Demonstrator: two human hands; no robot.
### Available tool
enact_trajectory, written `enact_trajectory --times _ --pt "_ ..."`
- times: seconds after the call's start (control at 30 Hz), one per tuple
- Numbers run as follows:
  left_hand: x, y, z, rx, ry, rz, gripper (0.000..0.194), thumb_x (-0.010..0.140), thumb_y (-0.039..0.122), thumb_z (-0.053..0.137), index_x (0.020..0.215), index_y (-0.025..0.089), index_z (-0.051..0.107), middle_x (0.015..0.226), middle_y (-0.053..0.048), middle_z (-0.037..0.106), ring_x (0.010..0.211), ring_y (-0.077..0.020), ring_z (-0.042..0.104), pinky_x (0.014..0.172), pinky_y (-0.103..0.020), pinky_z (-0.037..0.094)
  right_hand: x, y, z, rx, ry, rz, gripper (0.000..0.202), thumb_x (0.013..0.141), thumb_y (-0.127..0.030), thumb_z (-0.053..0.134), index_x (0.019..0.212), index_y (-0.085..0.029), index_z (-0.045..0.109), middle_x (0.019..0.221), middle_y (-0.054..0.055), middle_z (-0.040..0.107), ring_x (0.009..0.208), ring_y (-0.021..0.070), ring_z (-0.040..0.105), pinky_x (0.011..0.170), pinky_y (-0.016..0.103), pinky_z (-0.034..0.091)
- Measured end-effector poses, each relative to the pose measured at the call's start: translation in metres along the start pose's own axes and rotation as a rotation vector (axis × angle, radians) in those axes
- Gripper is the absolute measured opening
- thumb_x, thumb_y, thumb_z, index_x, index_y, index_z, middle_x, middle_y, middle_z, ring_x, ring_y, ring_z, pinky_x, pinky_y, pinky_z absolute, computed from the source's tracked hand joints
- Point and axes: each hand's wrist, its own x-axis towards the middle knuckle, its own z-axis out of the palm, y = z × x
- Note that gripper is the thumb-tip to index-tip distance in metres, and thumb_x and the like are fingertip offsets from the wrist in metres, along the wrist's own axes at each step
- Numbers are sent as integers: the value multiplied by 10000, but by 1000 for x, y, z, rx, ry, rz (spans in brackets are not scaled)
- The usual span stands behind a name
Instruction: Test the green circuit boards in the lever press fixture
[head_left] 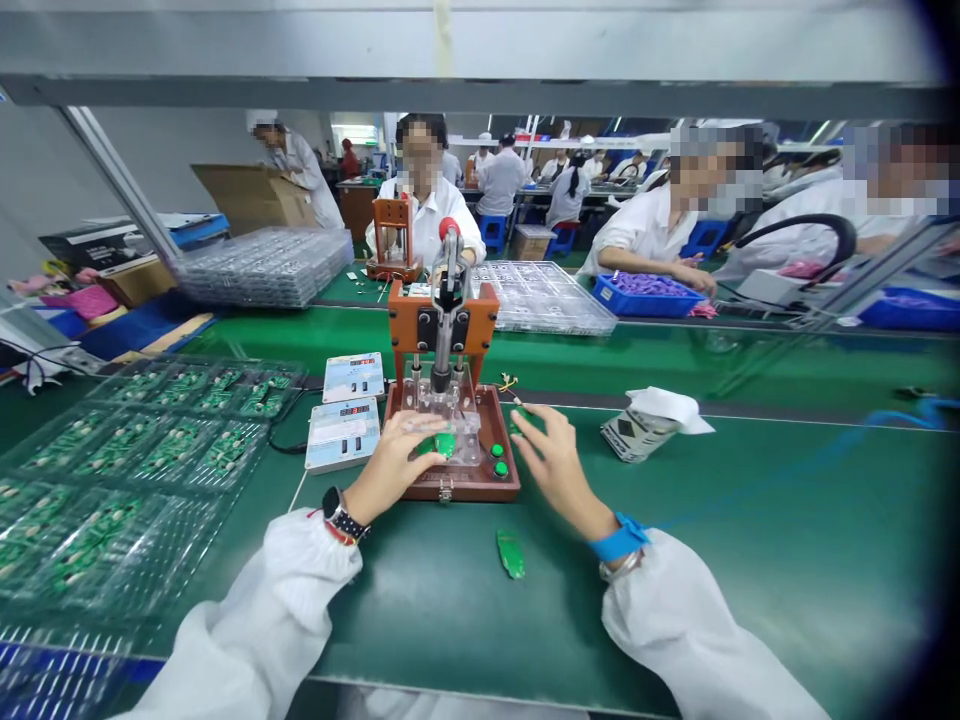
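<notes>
I should square the board in the jig; whether left hand or right hand clamps, I cannot tell.

The tray is glossy plastic, the tabletop smooth, the lever shiny metal, the sleeves matt cloth.

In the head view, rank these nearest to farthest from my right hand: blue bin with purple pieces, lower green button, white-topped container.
1. Lower green button, just left of your right hand.
2. White-topped container, to the hand's right.
3. Blue bin, farthest back, beyond the container.
</notes>
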Motion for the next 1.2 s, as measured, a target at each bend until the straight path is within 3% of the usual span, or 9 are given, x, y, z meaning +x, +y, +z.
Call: enact_trajectory --times 0.07,0.17,0.37,0.5,0.6,0.67,0.87,1.07,1.2 --pt "5 -2 2 44 -21 2 306 862 251 635 1165 211 635 1176 -90 632 1110 -258 514 972 -465 398 -14 31 2 -24 -72 109 352 968 -365 383 1188 -195 598 1196 166 526 1137 298 475 876 492 422" --pt "11 0 2 125 -91 -9 282 860 264 638 1140 236 658 1171 -69 642 1080 -261 517 960 -471 392 -31 60 4 -11 -200 145 404 967 -416 354 1162 -192 626 1127 161 569 1080 293 520 842 471 445" --pt "16 7 1 246 -167 31 183 856 246 643 1020 266 722 1152 -35 663 1079 -273 485 946 -456 376 -40 65 5 6 -268 179 400 950 -439 399 1194 -198 604 1171 153 565 1112 283 514 879 466 434" --pt "15 5 -2 229 -172 22 163 848 243 652 991 253 729 1188 -47 643 1089 -282 478 940 -460 378 -32 48 0 -4 -198 233 445 948 -467 384 1238 -179 559 1285 179 486 1203 315 448 913 507 411" --pt "12 -1 -6 184 -124 -20 208 853 254 645 1055 248 698 1214 -61 622 1089 -277 489 953 -479 373 -16 18 -10 76 -55 215 384 961 -422 380 1219 -200 558 1266 147 512 1198 282 464 952 486 395" --pt "10 -7 -10 147 -124 -37 237 864 256 631 1097 249 671 1208 -64 622 1097 -267 502 966 -482 366 -1 -9 -16 179 -40 134 335 959 -405 415 1184 -215 574 1224 117 554 1187 257 478 976 458 388" --pt "5 -15 -27 105 -136 -87 347 834 317 666 1164 222 615 1259 -89 590 1180 -274 495 1012 -482 325 40 -65 -12 236 -341 23 383 890 -424 567 1214 -221 554 1335 99 479 1278 291 366 1017 496 354" --pt "0 -10 -32 163 -145 -148 320 852 303 631 1158 216 609 1196 -76 629 1160 -277 497 997 -494 323 56 -66 -3 219 -493 55 365 831 -338 666 1168 -218 592 1328 98 473 1268 319 355 980 520 379" --pt "3 -7 -35 148 -202 -148 351 836 294 636 1177 221 604 1186 -75 625 1162 -278 488 1007 -490 323 60 -62 -5 196 -502 37 346 813 -371 684 1128 -241 622 1307 93 488 1256 339 364 977 552 372"
